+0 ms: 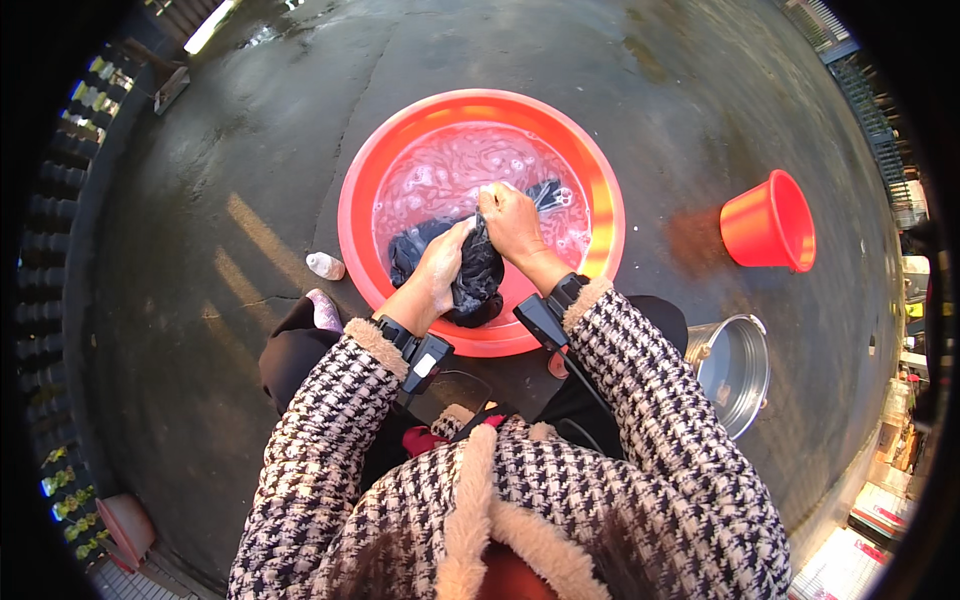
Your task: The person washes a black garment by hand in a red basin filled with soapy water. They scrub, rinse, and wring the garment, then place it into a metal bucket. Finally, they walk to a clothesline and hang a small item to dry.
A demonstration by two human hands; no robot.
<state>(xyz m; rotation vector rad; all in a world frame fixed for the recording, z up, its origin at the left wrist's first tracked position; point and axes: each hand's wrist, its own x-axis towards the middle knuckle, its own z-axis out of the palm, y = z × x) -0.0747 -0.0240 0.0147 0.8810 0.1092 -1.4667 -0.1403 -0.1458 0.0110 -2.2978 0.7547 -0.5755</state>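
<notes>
A dark wet garment (480, 266) is bunched between my two hands, above the near part of a round red plastic basin (604, 199). My left hand (440, 262) grips the cloth from the left, with suds on the skin. Higher and to the right, my right hand (511, 217) is closed on the upper end of the same cloth. Soapy water (450, 161) with foam fills the basin's bottom. Part of the dark cloth lies in the water at the left, and another dark piece with pale strings (549, 195) shows beyond my right hand.
Left of the basin a white plastic bottle (325, 266) lies on the wet concrete floor (225, 150). To the right are a red plastic bucket (757, 225) and, nearer me, a metal bucket (739, 375). My knees flank the basin's near side. A railing runs along the left edge.
</notes>
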